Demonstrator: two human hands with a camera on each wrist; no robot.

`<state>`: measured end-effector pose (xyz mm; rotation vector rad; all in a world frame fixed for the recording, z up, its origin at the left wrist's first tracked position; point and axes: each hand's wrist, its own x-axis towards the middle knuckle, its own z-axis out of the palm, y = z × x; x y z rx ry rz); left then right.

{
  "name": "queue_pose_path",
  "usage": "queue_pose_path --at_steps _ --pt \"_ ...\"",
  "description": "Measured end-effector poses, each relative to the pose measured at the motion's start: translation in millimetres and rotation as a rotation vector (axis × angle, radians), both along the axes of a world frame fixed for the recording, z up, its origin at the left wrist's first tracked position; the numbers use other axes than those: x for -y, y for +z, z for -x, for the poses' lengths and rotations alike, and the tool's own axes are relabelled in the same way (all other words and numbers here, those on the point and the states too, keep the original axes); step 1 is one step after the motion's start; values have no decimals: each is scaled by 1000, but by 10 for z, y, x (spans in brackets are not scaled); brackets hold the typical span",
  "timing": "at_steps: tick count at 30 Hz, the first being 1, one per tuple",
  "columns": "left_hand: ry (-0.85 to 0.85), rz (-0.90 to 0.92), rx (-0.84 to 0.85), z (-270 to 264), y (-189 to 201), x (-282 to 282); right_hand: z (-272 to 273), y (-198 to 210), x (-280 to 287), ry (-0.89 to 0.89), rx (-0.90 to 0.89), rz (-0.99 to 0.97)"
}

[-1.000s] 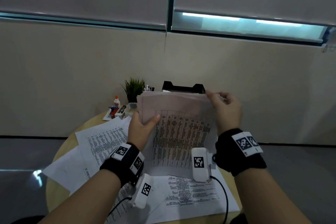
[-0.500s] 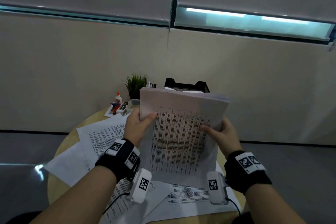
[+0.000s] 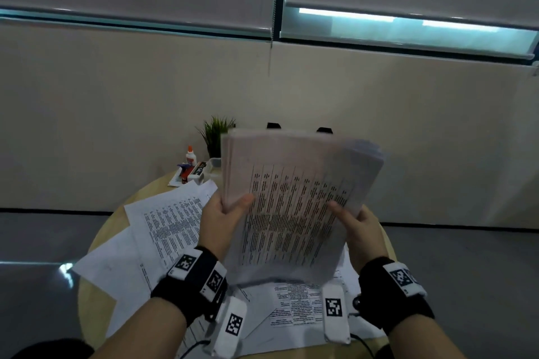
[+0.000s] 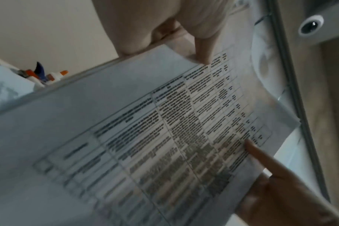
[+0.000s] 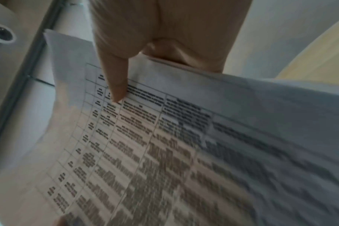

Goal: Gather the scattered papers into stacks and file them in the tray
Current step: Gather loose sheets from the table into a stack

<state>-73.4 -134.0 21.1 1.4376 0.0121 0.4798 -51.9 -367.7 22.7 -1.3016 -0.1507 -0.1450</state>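
I hold a thick stack of printed papers (image 3: 291, 201) upright above the round table, its top sheet a dense table of text. My left hand (image 3: 224, 213) grips the stack's left edge, thumb on the front. On the right edge, my right hand (image 3: 354, 227) grips with its thumb across the print. Both wrist views show the same stack (image 4: 164, 137) (image 5: 184, 152) close up, with a thumb pressed on it. Only two black corners of the tray (image 3: 324, 130) show behind the stack. Loose sheets (image 3: 166, 221) lie scattered on the table's left and beneath my hands.
A small potted plant (image 3: 217, 134), a glue bottle (image 3: 191, 156) and a few stationery items (image 3: 194, 172) stand at the table's far left. The wooden table (image 3: 93, 309) ends near a beige wall. Grey floor surrounds it.
My right hand slid from the stack's top right corner down to its right edge. The stack rose and tilted, now covering most of the tray.
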Motion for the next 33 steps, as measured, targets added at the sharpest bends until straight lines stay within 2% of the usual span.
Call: queue_pose_path --at_steps 4,9,15,19,24,28,33 --pt "5 -7 -59 53 -170 -40 8 -178 21 31 -45 131" --pt "9 26 -134 0 -271 -83 -26 -261 -50 88 -88 96" --pt "66 77 -2 43 -41 2 -19 -162 -112 63 -30 -29" --pt "61 -7 -24 153 -124 -7 23 -152 -48 2 10 93" --pt "47 9 -97 179 -215 -115 -49 -178 43 -50 6 204" --pt "-17 109 -197 105 -215 -203 -111 -184 76 -46 -15 252" --pt "-119 45 -260 44 -179 -198 -144 -193 61 0 -41 310"
